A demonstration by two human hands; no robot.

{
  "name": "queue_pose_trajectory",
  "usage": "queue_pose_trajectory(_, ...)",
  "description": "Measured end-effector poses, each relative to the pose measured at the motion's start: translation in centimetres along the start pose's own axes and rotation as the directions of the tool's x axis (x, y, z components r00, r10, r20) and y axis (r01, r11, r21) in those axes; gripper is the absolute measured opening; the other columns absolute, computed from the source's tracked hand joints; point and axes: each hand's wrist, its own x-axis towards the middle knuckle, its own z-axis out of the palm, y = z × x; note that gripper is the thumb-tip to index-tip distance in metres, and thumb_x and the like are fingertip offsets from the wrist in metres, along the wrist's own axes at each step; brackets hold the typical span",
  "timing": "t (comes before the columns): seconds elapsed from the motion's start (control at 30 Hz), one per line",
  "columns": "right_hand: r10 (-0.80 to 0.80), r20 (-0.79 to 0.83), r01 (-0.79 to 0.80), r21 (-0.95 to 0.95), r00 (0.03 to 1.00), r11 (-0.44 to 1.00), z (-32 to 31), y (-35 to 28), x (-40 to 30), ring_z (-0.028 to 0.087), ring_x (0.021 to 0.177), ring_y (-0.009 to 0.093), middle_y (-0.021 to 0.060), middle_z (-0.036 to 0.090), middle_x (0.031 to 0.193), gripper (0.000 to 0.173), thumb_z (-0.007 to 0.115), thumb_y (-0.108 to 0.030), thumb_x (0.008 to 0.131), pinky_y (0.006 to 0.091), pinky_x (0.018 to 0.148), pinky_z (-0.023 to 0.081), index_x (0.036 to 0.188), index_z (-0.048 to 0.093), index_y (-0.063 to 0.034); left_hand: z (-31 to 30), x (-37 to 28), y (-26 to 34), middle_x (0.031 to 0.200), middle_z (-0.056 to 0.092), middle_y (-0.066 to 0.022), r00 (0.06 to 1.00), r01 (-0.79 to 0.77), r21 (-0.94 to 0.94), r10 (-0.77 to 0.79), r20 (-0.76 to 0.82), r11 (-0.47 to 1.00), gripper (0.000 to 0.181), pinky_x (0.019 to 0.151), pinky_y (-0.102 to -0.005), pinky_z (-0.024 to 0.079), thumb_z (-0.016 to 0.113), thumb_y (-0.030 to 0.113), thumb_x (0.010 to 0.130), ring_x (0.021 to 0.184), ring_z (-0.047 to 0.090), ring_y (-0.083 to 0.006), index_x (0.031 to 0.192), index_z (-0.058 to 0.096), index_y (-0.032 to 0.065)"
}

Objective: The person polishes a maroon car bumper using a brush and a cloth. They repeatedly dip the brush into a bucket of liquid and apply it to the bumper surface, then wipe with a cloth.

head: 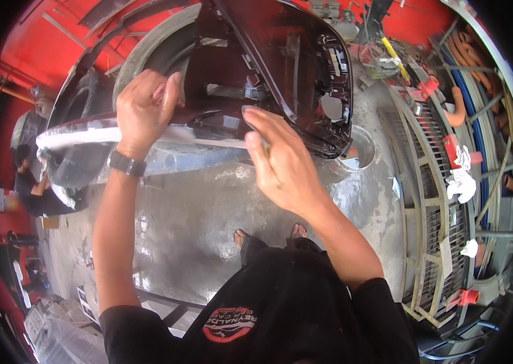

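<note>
A dark maroon car bumper cover (220, 119) lies before me, a whitish band along its near edge. Over its left part my left hand (145, 102), with a watch on the wrist, has its fingers curled; I cannot tell whether anything is inside them. My right hand (277, 150) is at the near edge of the bumper cover, holding a thin, dark-edged piece between thumb and fingers; most of it is hidden by the hand. A tire (124, 59) lies under the far side of the cover, and a blue surface (202, 157) shows beneath the near edge.
A bucket (366, 150) stands on the wet concrete floor (183, 214) to the right. Beyond it is a metal grille frame (425, 182) with red brackets and white rags, beside pipes and tubes. Another person (31, 182) is at the far left. Wrapped parts (63, 327) lie lower left.
</note>
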Motion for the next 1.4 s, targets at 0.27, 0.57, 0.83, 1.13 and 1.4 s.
queue_pose_trajectory(0.27,0.010,-0.072,-0.017,-0.099,0.997,0.995,1.3,0.1,-1.9,0.055,0.125,0.047,0.0341,0.056,0.135,0.050,0.056,-0.027,0.104,0.0531,0.112,0.041,0.127,0.057,0.0170,0.3,-0.7,-0.7,0.067,0.061,-0.0072,0.997,0.055,-0.033,-0.053,0.053,0.998,0.023,0.055,-0.0322,0.046,0.074,0.014,0.096,0.058,0.061,-0.0178,0.079,0.066,0.0020)
queue_pose_trajectory(0.57,0.273,-0.130,-0.294,-0.181,0.953,0.939,-2.3,9.1,-12.9,0.043,0.143,0.045,0.0300,0.044,0.152,0.057,0.061,-0.023,0.100,0.0587,0.119,0.032,0.144,0.047,0.0113,0.3,-0.4,-0.9,0.065,0.058,-0.0003,0.993,0.046,0.015,-0.047,0.110,0.999,0.030,0.054,-0.0225,0.043,0.067,0.017,0.104,0.059,0.057,-0.0041,0.079,0.061,0.0002)
queue_pose_trajectory(0.83,0.084,-0.287,-0.097,-0.032,0.954,0.995,-2.0,10.5,-13.5,0.042,0.144,0.045,0.0295,0.046,0.152,0.057,0.066,-0.015,0.097,0.0536,0.119,0.036,0.144,0.048,0.0114,0.0,-0.5,-1.3,0.063,0.059,-0.0039,0.992,0.058,0.053,-0.063,0.107,0.997,0.026,0.054,-0.0278,0.044,0.071,0.015,0.100,0.056,0.055,-0.0101,0.079,0.063,0.0015)
queue_pose_trajectory(1.13,-0.335,-0.150,0.333,-0.037,0.930,0.942,4.8,0.6,-3.4,0.054,0.134,0.043,0.0289,0.056,0.140,0.062,0.078,-0.024,0.084,0.0555,0.111,0.045,0.130,0.059,0.0141,-0.2,-0.4,-0.5,0.068,0.064,-0.0077,0.997,0.039,0.030,-0.041,0.066,0.999,0.022,0.057,-0.0336,0.047,0.076,0.013,0.094,0.059,0.062,-0.0216,0.075,0.067,0.0043)
queue_pose_trajectory(1.4,-0.268,0.014,0.264,-0.235,0.963,0.935,5.5,-0.7,-2.1,0.044,0.144,0.041,0.0260,0.047,0.154,0.066,0.070,-0.034,0.092,0.0604,0.116,0.034,0.139,0.055,0.0095,0.3,-0.3,-0.6,0.065,0.060,-0.0070,1.000,-0.019,0.057,0.018,0.010,0.998,0.026,0.054,-0.0347,0.045,0.077,0.013,0.092,0.056,0.058,-0.0225,0.072,0.063,0.0043)
